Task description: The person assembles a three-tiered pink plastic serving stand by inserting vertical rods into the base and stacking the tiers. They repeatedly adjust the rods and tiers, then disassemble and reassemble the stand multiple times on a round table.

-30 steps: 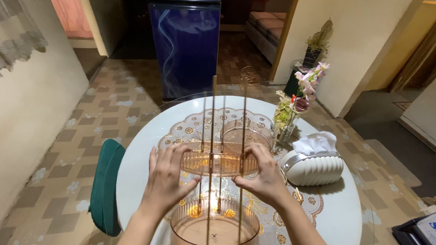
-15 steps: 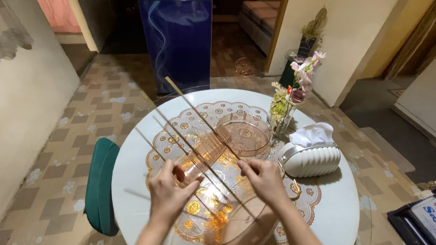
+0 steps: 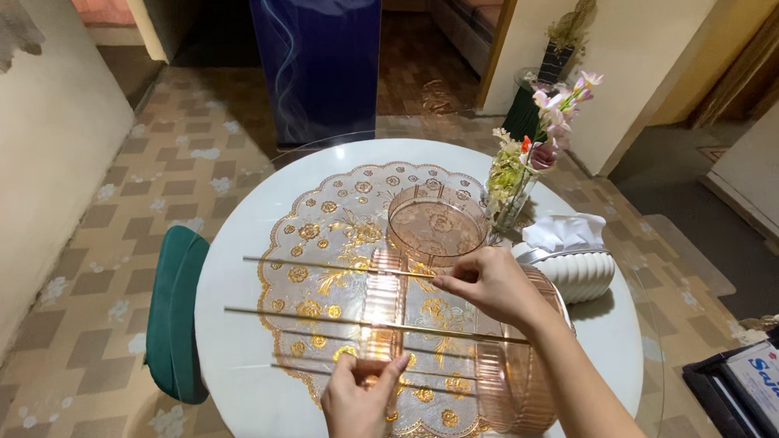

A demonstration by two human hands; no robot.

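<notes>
A tiered rack lies on its side on the round white table (image 3: 247, 374). It has thin golden rods (image 3: 324, 320) and clear pink ribbed trays. Its middle tray (image 3: 383, 302) shows edge-on and its larger end tray (image 3: 512, 376) stands on its rim at the right. My left hand (image 3: 359, 402) pinches the nearest rod just below the middle tray. My right hand (image 3: 490, 285) grips the farthest rod near the end tray. A separate round pink tray (image 3: 433, 224) rests flat on the gold-patterned mat (image 3: 319, 215) behind the rack.
A glass vase of pink and white flowers (image 3: 527, 165) and a white ribbed tissue box (image 3: 575, 268) stand at the table's right. A green chair (image 3: 173, 312) sits at the left edge. A dark blue fridge (image 3: 317, 60) stands beyond, on a tiled floor.
The rack stood upright a second ago, tilted over to the left, and now lies flat with its rods pointing left. Both hands moved from the middle tray's rim to the rods.
</notes>
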